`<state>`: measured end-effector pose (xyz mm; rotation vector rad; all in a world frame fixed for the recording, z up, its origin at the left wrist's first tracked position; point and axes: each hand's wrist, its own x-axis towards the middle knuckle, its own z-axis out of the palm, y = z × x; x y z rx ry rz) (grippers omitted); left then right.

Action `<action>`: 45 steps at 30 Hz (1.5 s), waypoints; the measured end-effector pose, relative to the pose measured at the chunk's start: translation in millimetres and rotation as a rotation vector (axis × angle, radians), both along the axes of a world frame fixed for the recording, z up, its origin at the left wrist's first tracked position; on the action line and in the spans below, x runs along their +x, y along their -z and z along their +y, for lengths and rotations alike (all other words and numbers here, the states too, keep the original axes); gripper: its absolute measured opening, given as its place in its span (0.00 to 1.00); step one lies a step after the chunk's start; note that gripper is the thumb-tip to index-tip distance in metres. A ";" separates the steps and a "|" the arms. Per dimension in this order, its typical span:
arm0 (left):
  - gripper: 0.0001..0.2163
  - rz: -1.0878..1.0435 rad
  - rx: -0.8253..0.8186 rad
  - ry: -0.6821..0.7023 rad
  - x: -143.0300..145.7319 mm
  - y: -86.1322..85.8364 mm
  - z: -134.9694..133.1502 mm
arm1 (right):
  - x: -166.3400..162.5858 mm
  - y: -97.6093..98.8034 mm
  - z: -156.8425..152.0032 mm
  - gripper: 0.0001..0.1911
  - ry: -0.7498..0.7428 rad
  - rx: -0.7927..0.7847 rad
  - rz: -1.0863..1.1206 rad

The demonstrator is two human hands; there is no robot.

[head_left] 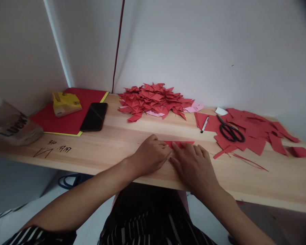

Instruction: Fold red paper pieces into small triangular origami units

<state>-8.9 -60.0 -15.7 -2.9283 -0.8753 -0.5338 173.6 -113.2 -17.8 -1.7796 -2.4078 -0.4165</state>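
Observation:
A narrow folded strip of red paper (185, 142) lies on the wooden table in front of me. My left hand (153, 154) is closed at the strip's left end, its fingers curled and pressed together on the paper. From the right, my right hand (195, 163) holds the paper down with bent fingers, the fingertips near the strip's middle. Both hands nearly touch each other, and they hide the lower part of the paper.
Behind the hands is a heap of folded red paper pieces (153, 98). At right, black scissors (231, 132) and a marker (204, 124) lie on red sheets (255, 129). At left are a phone (94, 116), a yellow packet (66, 103) and a clear bottle (15, 124).

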 end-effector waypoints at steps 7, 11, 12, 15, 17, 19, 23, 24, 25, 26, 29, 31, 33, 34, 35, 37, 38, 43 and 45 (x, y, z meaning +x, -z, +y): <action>0.09 0.012 -0.016 -0.040 -1.2 3.0 4.8 | 9.1 -10.5 18.3 0.18 0.051 -0.071 -0.013; 0.10 0.017 0.016 -0.083 -1.2 10.0 10.3 | 22.4 -7.3 21.4 0.16 0.125 -0.053 0.027; 0.10 0.022 0.017 -0.092 -1.0 11.1 11.1 | 23.9 -6.3 19.1 0.15 0.132 -0.048 0.043; 0.12 0.042 0.010 -0.125 -0.3 11.6 11.4 | 20.9 -6.0 5.1 0.11 0.072 -0.096 0.130; 0.13 0.042 0.013 -0.142 0.0 10.2 10.8 | 14.2 -8.2 -6.3 0.11 -0.022 -0.173 0.213; 0.13 0.034 0.011 -0.147 -0.4 8.5 10.7 | 8.1 -11.2 -15.0 0.12 -0.121 -0.245 0.295; 0.10 0.003 -0.013 -0.150 -2.5 5.2 12.2 | 9.3 -12.4 -16.0 0.13 -0.198 -0.220 0.393; 0.10 -0.013 -0.017 -0.154 -3.1 4.5 12.6 | 11.9 -11.0 -13.3 0.14 -0.197 -0.158 0.387; 0.09 -0.032 -0.020 -0.155 -3.5 3.7 12.8 | 14.5 -8.9 -9.9 0.16 -0.200 -0.090 0.368; 0.09 -0.051 -0.020 -0.151 -3.8 3.1 12.8 | 16.7 -6.1 -6.4 0.17 -0.210 -0.026 0.342; 0.08 -0.073 -0.024 -0.076 -3.8 2.8 11.6 | 19.0 4.4 2.7 0.21 -0.281 0.033 0.229; 0.08 -0.042 -0.025 0.000 -3.1 3.5 10.2 | 17.7 10.5 6.0 0.23 -0.299 -0.017 0.158; 0.08 0.016 -0.019 0.040 -2.0 4.1 8.5 | 16.9 13.6 7.9 0.25 -0.284 -0.080 0.114; 0.09 0.044 -0.012 0.043 -1.5 3.9 7.6 | 17.3 13.8 8.8 0.25 -0.270 -0.108 0.101; 0.09 0.068 -0.003 0.038 -1.0 3.4 6.6 | 18.3 13.4 9.9 0.25 -0.254 -0.132 0.091; 0.09 0.103 0.010 0.024 -0.2 1.4 4.6 | 22.1 11.2 13.6 0.26 -0.211 -0.160 0.077; 0.09 0.113 0.013 0.016 0.2 0.0 3.5 | 24.6 9.9 16.1 0.25 -0.190 -0.163 0.073; 0.10 0.070 -0.028 -0.035 2.2 -4.4 0.7 | 33.6 5.3 28.3 0.23 -0.175 -0.121 0.125; 0.15 0.029 -0.055 -0.089 3.2 -3.8 2.4 | 33.2 2.7 30.2 0.21 -0.168 -0.114 0.181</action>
